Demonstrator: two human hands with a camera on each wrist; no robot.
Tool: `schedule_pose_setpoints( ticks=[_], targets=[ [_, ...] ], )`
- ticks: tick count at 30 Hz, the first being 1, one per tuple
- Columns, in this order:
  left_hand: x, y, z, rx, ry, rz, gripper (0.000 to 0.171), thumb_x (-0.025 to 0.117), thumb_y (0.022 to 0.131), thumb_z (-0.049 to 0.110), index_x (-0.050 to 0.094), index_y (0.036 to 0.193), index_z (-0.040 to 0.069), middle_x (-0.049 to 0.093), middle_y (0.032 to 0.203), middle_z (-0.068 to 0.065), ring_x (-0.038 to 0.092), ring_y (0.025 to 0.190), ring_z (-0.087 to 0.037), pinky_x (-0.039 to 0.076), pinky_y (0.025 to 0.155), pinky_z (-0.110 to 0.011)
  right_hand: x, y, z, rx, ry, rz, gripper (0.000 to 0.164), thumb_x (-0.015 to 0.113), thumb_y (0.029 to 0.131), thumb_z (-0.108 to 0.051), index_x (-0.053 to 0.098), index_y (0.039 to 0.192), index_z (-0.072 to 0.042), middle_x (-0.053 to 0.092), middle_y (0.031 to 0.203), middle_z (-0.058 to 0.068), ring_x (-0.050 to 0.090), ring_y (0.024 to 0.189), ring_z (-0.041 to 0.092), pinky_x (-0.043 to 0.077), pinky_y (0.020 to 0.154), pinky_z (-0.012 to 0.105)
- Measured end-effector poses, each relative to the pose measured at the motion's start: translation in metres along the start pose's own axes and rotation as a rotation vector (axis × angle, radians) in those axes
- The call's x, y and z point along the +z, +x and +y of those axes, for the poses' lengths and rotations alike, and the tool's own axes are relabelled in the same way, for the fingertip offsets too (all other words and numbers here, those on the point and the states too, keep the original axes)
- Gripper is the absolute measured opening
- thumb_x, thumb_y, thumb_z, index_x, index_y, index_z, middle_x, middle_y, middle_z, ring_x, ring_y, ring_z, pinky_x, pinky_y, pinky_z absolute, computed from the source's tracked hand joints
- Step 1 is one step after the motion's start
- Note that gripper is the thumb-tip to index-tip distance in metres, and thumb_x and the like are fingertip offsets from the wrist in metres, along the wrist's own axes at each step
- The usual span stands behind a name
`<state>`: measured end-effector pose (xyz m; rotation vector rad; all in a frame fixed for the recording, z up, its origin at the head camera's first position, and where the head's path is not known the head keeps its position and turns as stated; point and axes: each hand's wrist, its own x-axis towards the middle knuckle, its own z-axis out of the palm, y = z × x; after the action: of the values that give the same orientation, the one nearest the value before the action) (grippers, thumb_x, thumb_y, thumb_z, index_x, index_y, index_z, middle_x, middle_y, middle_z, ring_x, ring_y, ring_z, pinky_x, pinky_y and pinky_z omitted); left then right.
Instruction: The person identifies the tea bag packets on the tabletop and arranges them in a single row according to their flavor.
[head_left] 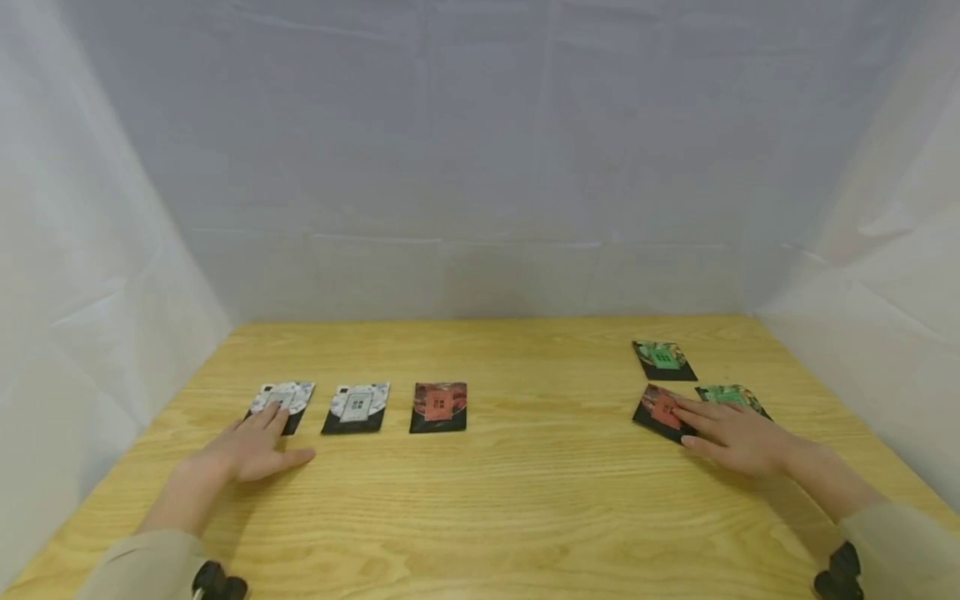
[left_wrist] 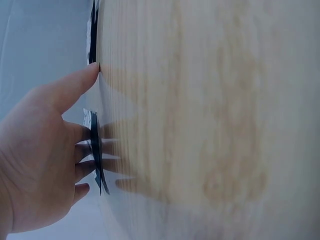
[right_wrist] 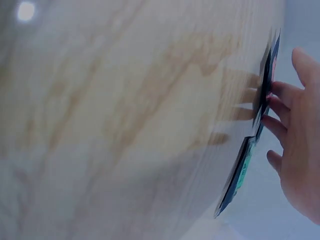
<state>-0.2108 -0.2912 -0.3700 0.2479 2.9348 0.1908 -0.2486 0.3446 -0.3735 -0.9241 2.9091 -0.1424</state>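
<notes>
Sorting of flat packets appears partly complete, judging by the layout on the wooden table [head_left: 525, 500]. Three packets lie in a row at the left: a white packet [head_left: 282, 402], a second white packet [head_left: 357, 407] and a red packet [head_left: 438, 407], each just apart from the next. Three more lie grouped at the right: a far green packet [head_left: 663, 359], a near green packet [head_left: 729, 397] and a second red packet [head_left: 660, 411].

The left hand [head_left: 251, 450] lies flat, fingers straight and spread, fingertips resting on the near edge of the leftmost white packet. The right hand [head_left: 731, 437] is likewise flat, fingers extended, pressing on the second red packet; nothing is clamped.

Judged remaining: the right-hand group of three is not yet lined up with the row.
</notes>
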Motion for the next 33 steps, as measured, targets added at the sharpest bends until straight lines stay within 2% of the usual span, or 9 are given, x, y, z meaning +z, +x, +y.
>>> schedule_pose_setpoints(
  ticks=[6, 13, 17, 25, 33],
  targets=[
    [0.001, 0.0, 0.0, -0.007, 0.001, 0.004, 0.098, 0.046, 0.087, 0.062, 0.024, 0.134, -0.022, 0.016, 0.14, -0.042, 0.018, 0.127, -0.056, 0.017, 0.102, -0.066, -0.002, 0.001, -0.004, 0.008, -0.043, -0.005, 0.058, 0.04, 0.098, -0.042, 0.042, 0.138, 0.001, 0.036, 0.143, 0.022, 0.034, 0.127, 0.045, 0.027, 0.099, 0.062],
    [-0.001, 0.001, 0.0, 0.001, 0.012, 0.023, 0.097, 0.047, 0.088, 0.06, 0.025, 0.134, -0.022, 0.016, 0.139, -0.042, 0.019, 0.126, -0.056, 0.017, 0.102, -0.065, -0.004, 0.003, -0.007, 0.035, 0.021, -0.022, 0.065, 0.044, 0.096, -0.046, 0.037, 0.141, 0.0, 0.03, 0.146, 0.022, 0.03, 0.128, 0.046, 0.02, 0.1, 0.065],
    [-0.001, 0.001, 0.0, 0.002, 0.013, 0.019, 0.097, 0.047, 0.088, 0.06, 0.026, 0.134, -0.022, 0.017, 0.139, -0.042, 0.019, 0.126, -0.056, 0.018, 0.102, -0.065, -0.003, 0.007, -0.009, 0.032, 0.033, -0.029, 0.066, 0.044, 0.095, -0.047, 0.035, 0.142, -0.001, 0.029, 0.147, 0.02, 0.03, 0.129, 0.046, 0.02, 0.1, 0.066],
    [0.001, 0.0, 0.0, 0.003, 0.013, 0.018, 0.096, 0.047, 0.088, 0.06, 0.026, 0.134, -0.021, 0.017, 0.14, -0.041, 0.02, 0.126, -0.056, 0.019, 0.102, -0.065, -0.004, 0.018, -0.018, 0.003, 0.049, -0.042, 0.067, 0.042, 0.095, -0.049, 0.034, 0.143, -0.002, 0.028, 0.148, 0.02, 0.031, 0.129, 0.046, 0.019, 0.1, 0.068],
    [0.001, -0.001, 0.001, 0.0, 0.01, 0.016, 0.096, 0.047, 0.088, 0.06, 0.025, 0.134, -0.021, 0.017, 0.14, -0.041, 0.02, 0.127, -0.056, 0.018, 0.102, -0.065, 0.001, 0.028, -0.025, -0.073, 0.036, -0.032, 0.065, 0.044, 0.095, -0.047, 0.033, 0.144, -0.005, 0.026, 0.149, 0.017, 0.031, 0.13, 0.044, 0.02, 0.099, 0.068]
  ],
)
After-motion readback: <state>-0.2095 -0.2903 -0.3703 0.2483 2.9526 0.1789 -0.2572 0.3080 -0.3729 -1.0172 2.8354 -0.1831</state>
